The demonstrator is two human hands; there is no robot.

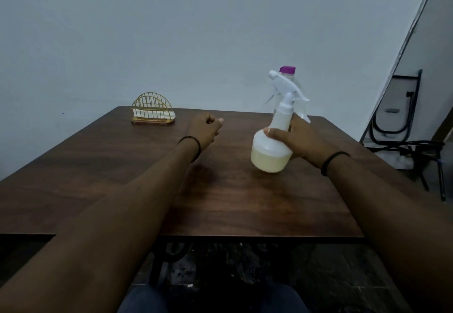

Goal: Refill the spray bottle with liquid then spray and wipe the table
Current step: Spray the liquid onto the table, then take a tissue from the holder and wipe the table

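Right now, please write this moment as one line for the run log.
right hand: holds spray bottle, tilted | left hand: closed, empty | bottle: pale liquid low | table: nothing wiping

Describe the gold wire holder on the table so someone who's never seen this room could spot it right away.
Start at the dark wooden table against the pale wall and look to its far left corner. There stands the gold wire holder, an arch of thin bars with white napkins inside. It is the only metal thing there, well apart from the white spray bottle in the right hand.
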